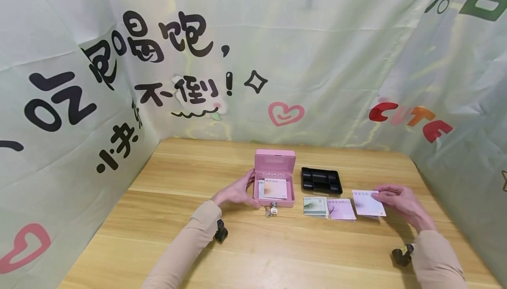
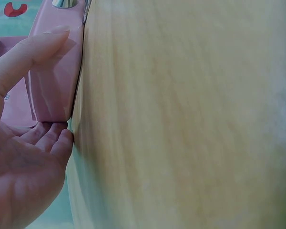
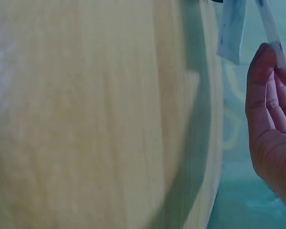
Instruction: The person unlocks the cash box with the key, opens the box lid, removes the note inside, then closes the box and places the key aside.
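A pink cash box (image 1: 275, 162) stands with its lid raised and folded banknotes (image 1: 276, 188) inside. My left hand (image 1: 239, 191) holds the box at its left end, thumb (image 2: 43, 45) along the front face and the other fingers against the side. A lock with a key (image 1: 273, 209) shows at the box's front. To the right, my right hand (image 1: 399, 201) pinches a folded pinkish banknote (image 1: 369, 204) by its edge between thumb and fingers. Left of that note lie folded purple banknotes (image 1: 341, 210) and folded green banknotes (image 1: 314, 205).
Behind the loose notes lies a black compartment tray (image 1: 321, 187). The wooden table (image 1: 190, 166) is bordered by printed cloth (image 1: 332, 60) at the back and both sides. Dark wrist devices (image 1: 221, 232) sit at both cuffs.
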Tool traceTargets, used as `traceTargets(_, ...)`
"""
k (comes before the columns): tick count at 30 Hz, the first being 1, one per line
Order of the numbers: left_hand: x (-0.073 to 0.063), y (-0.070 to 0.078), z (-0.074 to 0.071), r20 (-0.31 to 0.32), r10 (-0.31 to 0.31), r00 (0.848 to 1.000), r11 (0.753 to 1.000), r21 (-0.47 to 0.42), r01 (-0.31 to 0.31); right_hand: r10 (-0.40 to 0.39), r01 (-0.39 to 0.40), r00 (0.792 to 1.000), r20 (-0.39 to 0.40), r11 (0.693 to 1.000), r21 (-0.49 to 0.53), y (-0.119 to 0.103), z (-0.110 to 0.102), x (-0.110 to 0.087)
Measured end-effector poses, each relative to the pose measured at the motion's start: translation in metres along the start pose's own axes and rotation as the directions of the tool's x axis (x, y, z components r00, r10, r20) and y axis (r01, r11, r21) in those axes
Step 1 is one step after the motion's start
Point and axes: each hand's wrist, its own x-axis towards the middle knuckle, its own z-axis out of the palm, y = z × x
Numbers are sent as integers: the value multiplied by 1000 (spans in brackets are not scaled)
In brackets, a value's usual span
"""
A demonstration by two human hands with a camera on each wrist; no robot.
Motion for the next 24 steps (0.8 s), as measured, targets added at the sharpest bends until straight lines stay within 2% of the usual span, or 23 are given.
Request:
traceTargets(6,0,0,0,-4,-2,1000,1000,3,2,-4,-1,1000,-25,980,-199,1,2,-1)
traceTargets(8,0,1,0,-5,0,1000,1000,0,0,-5,-2,1000,-30,972,-233,1,2,-1)
traceTargets(14,0,1,1,1,0,1000,1000,-13,0,-21,10,999,-33,956,-293,3,2,1)
traceTargets(24,-1,3,0,-1,4,1000,1000,-15,-4,-3,-14,999,-46,927,-374,2,4,2)
